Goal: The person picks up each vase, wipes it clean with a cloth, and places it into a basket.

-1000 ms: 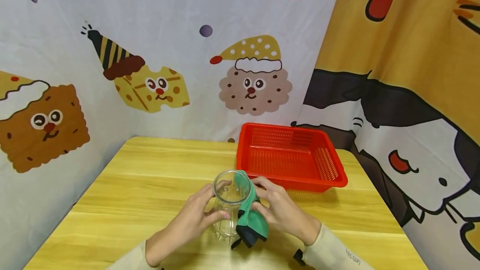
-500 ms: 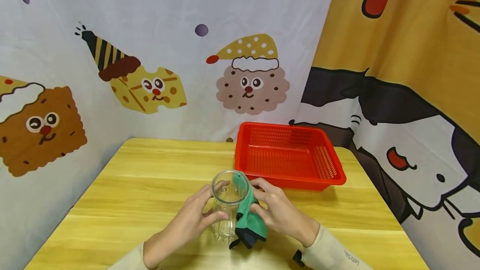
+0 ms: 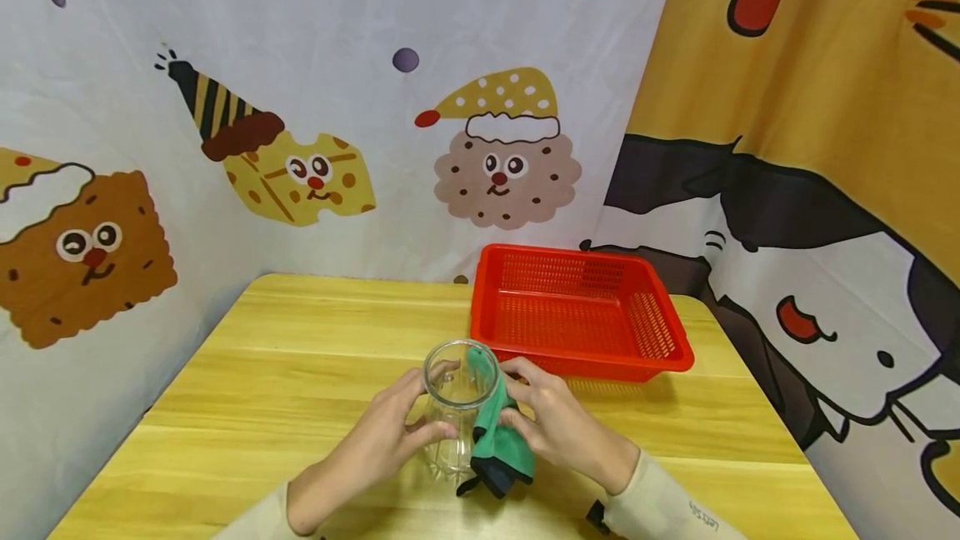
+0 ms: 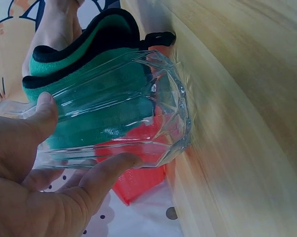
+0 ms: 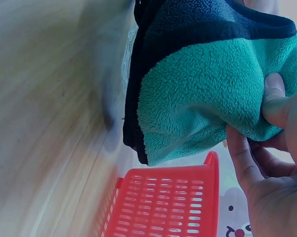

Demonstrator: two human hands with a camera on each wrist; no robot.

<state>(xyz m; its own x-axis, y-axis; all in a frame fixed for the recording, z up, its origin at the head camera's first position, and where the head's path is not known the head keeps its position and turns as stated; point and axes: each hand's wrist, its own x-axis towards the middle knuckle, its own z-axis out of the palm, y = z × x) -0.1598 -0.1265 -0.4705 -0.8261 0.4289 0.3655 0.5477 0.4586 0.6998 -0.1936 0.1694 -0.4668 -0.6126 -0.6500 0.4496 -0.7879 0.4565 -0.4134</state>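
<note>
A clear glass jar [image 3: 450,432] with a ribbed lower body is upright in the head view, its round mouth facing up. My left hand [image 3: 393,423] grips its left side, thumb at the front and fingers behind. In the left wrist view the jar's faceted base [image 4: 175,113] is close to the table. A green cloth [image 3: 504,444] with black edging and a dark reverse side lies against the jar's right side. My right hand [image 3: 558,419] holds the cloth; the right wrist view shows thumb and fingers pinching the folded fabric [image 5: 202,94].
A red perforated plastic basket [image 3: 585,369] stands on the wooden table [image 3: 315,340] behind and right of the jar. A small black object [image 3: 597,517] is by the right sleeve. A cartoon-printed curtain [image 3: 337,15] hangs behind the table and along its sides.
Both hands keep their hold on the jar and the cloth, almost still. The lower edge of the cloth has shifted slightly. The whole head view has swayed a little.
</note>
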